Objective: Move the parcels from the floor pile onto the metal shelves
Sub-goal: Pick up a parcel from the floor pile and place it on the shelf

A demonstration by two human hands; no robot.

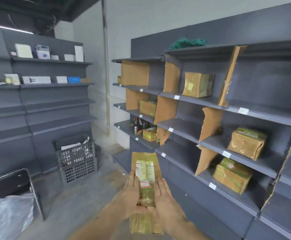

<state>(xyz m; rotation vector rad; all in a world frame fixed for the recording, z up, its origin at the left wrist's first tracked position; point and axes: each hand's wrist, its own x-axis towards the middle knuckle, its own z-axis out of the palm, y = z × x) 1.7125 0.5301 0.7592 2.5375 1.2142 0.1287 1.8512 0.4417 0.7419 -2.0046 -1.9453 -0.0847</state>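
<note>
Parcel [145,172], long and flat, brown w/ white labels on top, sits low in the middle of the view at about 6 o'clock, held out in front of the person above the floor. Left hand [132,193] is on its left side and right hand [163,196] on its right side, both touching it, w/ fingers laid along the top and edges and thumbs near the middle, so the two hands hold the parcel between them. Grip looks snug but the fingers are mostly straight, not wrapped round. Metal shelves [210,101] stand at 3 o'clock, dark grey, split up by tall cardboard pieces [230,75]. Some brown parcels already lie there: one up at 1 o'clock [198,84], one at 3 o'clock [247,142], one just below it at 4 o'clock [232,175], plus small ones at 12 o'clock [148,108]. Green cloth [187,43] lies on the top shelf. At 9 o'clock a black crate [77,163] sits on the floor by another shelf unit [54,87] w/ white boxes. Clear plastic bag [8,217] is at 8 o'clock.
</note>
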